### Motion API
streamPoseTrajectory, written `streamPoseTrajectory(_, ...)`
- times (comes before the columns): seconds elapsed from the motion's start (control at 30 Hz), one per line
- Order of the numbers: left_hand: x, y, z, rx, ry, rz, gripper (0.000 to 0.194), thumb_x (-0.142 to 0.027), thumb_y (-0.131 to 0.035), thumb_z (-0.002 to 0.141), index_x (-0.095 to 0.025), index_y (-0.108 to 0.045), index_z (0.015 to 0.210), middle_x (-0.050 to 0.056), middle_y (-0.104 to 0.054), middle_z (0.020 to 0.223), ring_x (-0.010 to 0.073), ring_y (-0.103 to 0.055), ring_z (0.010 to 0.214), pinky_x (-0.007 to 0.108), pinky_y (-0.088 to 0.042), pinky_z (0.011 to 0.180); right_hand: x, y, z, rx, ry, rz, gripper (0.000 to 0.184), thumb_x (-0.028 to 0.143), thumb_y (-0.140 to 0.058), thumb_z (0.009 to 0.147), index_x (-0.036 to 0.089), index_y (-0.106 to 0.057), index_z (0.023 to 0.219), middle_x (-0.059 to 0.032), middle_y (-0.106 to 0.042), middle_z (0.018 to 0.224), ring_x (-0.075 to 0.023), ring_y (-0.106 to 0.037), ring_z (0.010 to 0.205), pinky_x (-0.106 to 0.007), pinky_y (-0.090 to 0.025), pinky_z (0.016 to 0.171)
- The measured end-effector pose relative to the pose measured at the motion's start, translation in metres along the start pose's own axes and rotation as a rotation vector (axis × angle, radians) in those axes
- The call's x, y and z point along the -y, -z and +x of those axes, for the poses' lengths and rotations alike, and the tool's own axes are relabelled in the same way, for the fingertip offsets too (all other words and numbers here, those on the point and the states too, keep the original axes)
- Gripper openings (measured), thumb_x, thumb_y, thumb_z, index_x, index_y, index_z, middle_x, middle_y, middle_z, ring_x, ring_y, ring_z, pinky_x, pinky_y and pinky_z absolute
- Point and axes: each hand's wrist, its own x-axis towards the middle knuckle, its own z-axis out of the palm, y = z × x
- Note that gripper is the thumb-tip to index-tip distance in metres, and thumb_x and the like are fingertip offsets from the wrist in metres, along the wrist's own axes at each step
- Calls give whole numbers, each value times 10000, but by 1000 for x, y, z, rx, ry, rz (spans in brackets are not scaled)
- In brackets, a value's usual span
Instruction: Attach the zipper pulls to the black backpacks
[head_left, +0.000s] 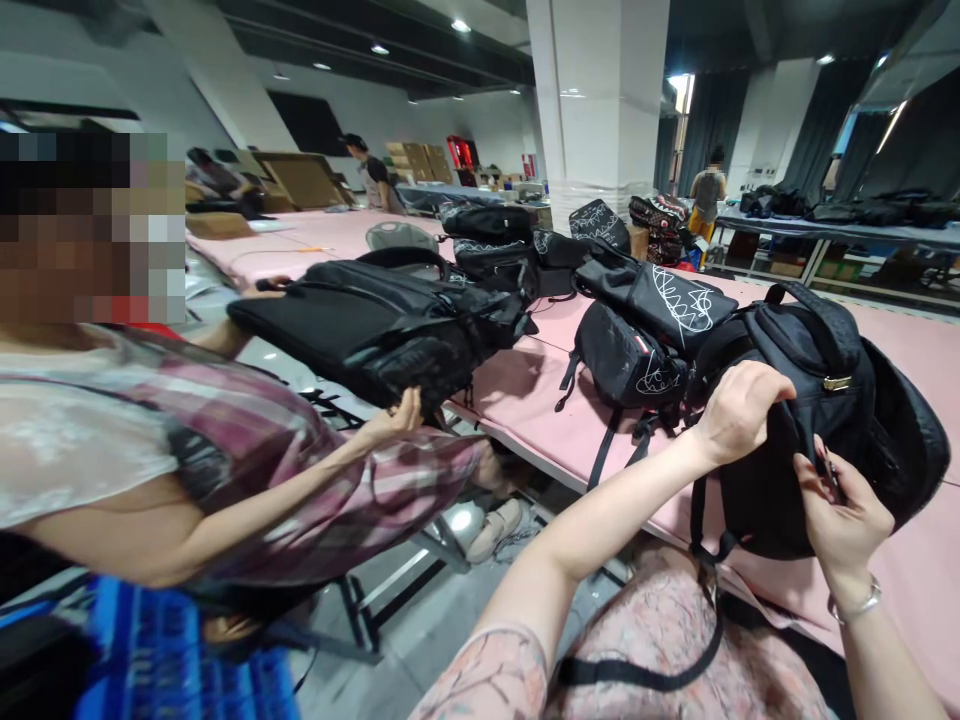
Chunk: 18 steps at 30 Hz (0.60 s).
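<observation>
A black backpack (780, 490) with a top handle and a small gold-coloured zip pull stands on the pink-covered table in front of me. My left hand (739, 412) is closed in a pinch on the backpack's fabric near its upper front edge. Lower and to the right, my right hand (851, 515) is closed at the front of the same bag, its fingertips against the cloth. Within that hand shows a slim dark metal tool (831, 478), partly hidden by the fingers; its exact kind is unclear.
Left of my backpack lie black bags with white scribble print (682, 300) on the pink table (540, 400). A co-worker beside me holds another black backpack (337, 310) across the table edge. A blue plastic crate (165, 650) is at lower left. A white pillar (592, 110) rises behind.
</observation>
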Motion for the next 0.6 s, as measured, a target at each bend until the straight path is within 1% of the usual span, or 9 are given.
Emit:
streamPoseTrajectory(0.13, -2, 7, 0, -43, 78, -105, 75, -116, -433, 857, -127, -490, 905, 88, -578, 834, 140, -519, 800, 294, -471, 762, 0, 1, -1, -10, -12, -17, 378, 211, -688, 703, 144, -662, 1074, -90, -675, 885, -115, -582, 577, -219, -476, 567)
streamPoseTrajectory(0.27, -3, 11, -2, -54, 118, -125, 69, -150, -470, 865, -121, -521, 901, 81, -585, 823, 136, -529, 795, 291, -474, 756, 0, 0, -1, -19, -3, -15, 385, 200, -692, 698, 120, -661, 1074, -102, -675, 876, -122, -589, 585, -216, -474, 562)
streamPoseTrajectory(0.4, -3, 10, -4, -40, 113, -101, 103, -184, -481, 870, -114, -558, 866, 80, -598, 805, 139, -537, 788, 297, -469, 753, -1, 0, -2, -32, 3, -3, 388, 201, -692, 694, 113, -661, 1072, -106, -671, 909, -150, -618, 643, -221, -483, 570)
streamPoseTrajectory(0.6, -6, 10, -5, -31, 85, -80, 111, -174, -494, 862, -100, -576, 856, 80, -603, 793, 141, -539, 791, 295, -462, 754, -2, 2, -3, -55, 8, -55, 357, 220, -688, 695, 110, -678, 1034, -100, -675, 868, -103, -538, 520, -224, -459, 537)
